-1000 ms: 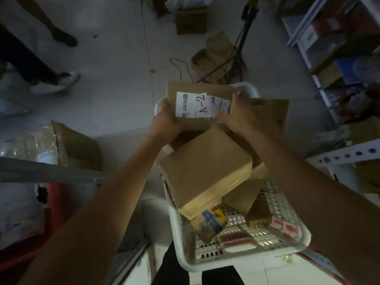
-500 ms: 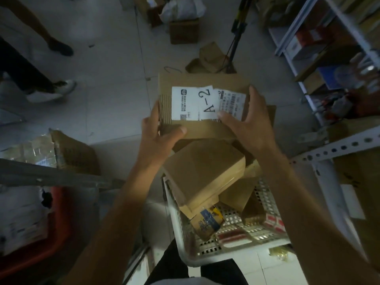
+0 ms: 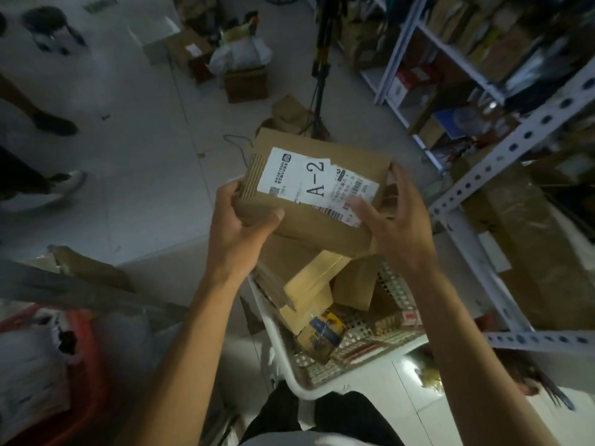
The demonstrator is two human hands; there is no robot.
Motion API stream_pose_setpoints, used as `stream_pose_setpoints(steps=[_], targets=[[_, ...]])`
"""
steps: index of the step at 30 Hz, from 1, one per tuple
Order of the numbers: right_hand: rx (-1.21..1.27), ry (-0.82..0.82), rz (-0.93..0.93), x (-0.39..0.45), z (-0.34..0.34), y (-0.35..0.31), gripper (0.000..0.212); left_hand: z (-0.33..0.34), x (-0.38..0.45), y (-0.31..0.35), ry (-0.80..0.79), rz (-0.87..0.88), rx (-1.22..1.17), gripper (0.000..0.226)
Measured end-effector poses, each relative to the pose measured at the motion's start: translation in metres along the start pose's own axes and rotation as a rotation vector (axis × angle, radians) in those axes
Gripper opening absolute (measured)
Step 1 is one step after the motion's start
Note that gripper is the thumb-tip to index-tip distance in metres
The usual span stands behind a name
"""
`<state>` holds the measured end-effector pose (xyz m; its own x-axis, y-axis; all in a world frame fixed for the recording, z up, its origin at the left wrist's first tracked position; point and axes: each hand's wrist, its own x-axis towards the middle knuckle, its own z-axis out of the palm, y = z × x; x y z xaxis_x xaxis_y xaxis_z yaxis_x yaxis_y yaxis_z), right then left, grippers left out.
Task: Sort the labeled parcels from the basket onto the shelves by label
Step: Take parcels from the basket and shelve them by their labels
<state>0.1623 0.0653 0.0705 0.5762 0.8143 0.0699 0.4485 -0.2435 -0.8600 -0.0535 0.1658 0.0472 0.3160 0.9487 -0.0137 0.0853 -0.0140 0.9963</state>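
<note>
Both hands hold a brown cardboard parcel (image 3: 309, 201) with a white "A-2" label above the white perforated plastic basket (image 3: 289, 378) of brown parcels. The left hand (image 3: 240, 230) grips its left end, thumb on top; the right hand (image 3: 397, 226) grips its right end, fingers (image 3: 399, 178) curled round the edge.

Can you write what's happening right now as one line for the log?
step: parcel lifted for sorting | parcel: label reads A-2 | left hand: grips its left end | right hand: holds its right end | basket: more parcels inside

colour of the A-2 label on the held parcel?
White label with black print, on the brown parcel; head view.
</note>
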Motion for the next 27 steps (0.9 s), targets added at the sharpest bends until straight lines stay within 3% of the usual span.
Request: stream_pose_setpoints(steps=[5, 8, 11, 15, 21, 27], targets=[[0.107, 0.013, 0.054, -0.040, -0.004, 0.006, 0.075, 0.004, -0.022, 0.003, -0.034, -0.018, 0.059, 0.065], [0.202, -0.040, 0.034, -0.063, -0.010, 0.012, 0.063, 0.012, -0.039, 0.005, -0.001, -0.081, 0.019, 0.083], [0.228, -0.049, 0.009, -0.080, -0.015, 0.020, 0.066, 0.024, -0.063, 0.010, 0.076, -0.049, 0.090, 0.100], [0.237, -0.022, 0.033, -0.103, -0.020, 0.030, 0.070, 0.043, -0.095, 0.007, 0.101, -0.048, 0.003, 0.113], [0.179, -0.109, 0.037, -0.134, -0.037, 0.049, 0.085, 0.068, -0.147, 0.012, 0.135, -0.051, 0.205, 0.077], [0.091, -0.198, 0.017, -0.166, -0.055, 0.055, 0.090, 0.066, -0.181, 0.022, -0.032, -0.076, 0.159, 0.081]])
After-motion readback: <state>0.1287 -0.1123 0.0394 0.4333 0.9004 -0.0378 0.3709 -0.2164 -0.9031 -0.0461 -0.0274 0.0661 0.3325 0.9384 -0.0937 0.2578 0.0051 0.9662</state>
